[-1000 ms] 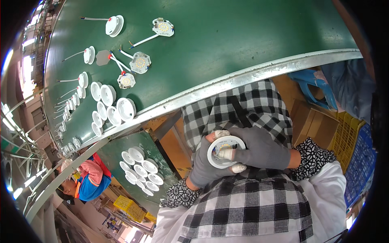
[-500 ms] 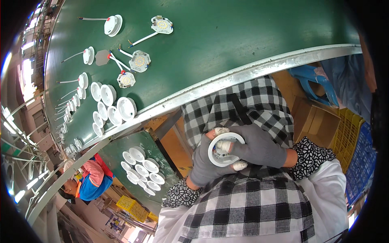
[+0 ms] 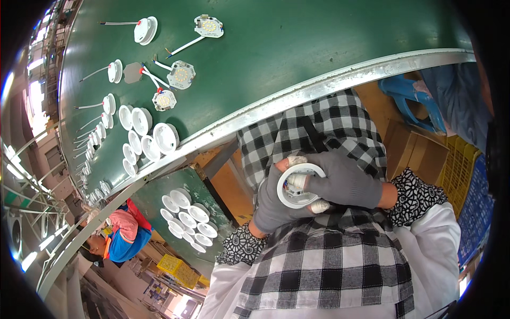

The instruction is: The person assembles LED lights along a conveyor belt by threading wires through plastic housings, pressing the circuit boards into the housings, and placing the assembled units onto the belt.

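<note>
Gripped white cup (image 3: 300, 202), right of centre, in left hand (image 3: 275, 206) and right hand (image 3: 344, 181), apparently pressed its board (image 3: 291, 190), likely needed even force next

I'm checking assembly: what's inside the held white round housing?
Part of a circuit board with small coloured parts shows; whatever lies beneath the wrapped thumb of the right hand is hidden.

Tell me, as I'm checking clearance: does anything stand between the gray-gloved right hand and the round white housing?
Nothing visible does: the gray-gloved right hand is at the round white housing, its white-wrapped thumb inside it. The gray-gloved left hand cups the housing from the left.
</note>
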Tool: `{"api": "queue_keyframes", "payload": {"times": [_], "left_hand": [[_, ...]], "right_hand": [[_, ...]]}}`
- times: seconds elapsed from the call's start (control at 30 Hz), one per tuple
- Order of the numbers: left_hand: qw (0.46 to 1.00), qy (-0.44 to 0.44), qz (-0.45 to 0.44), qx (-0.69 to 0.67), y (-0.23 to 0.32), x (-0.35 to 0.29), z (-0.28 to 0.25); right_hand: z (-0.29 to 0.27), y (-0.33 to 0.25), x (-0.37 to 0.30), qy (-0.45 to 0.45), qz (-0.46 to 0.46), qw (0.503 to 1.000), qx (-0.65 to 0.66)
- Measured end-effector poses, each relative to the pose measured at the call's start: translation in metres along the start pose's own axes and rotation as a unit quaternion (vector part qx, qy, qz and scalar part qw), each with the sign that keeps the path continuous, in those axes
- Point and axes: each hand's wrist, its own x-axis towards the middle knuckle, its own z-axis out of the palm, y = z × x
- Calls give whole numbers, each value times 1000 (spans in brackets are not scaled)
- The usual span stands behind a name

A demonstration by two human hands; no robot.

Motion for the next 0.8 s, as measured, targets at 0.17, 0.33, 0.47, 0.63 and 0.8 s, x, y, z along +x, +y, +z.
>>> {"api": "queue_keyframes", "payload": {"times": [0.17,0.33,0.47,0.63,0.8], "left_hand": [[995,-21,83,47,-2,1,-4],[997,-30,67,29,-5,-1,-4],[993,-35,79,86,8,1,-3],[991,-57,105,56,3,11,-4],[998,-61,21,-12,12,21,-5]], "right_hand": [[-8,0,1,-59,-33,997,-34],[-5,-1,-1,-41,-14,994,-96],[2,-11,-9,22,4,999,-44],[-6,-1,-5,1,2,997,-79],[-7,5,-7,2,7,999,-53]]}}
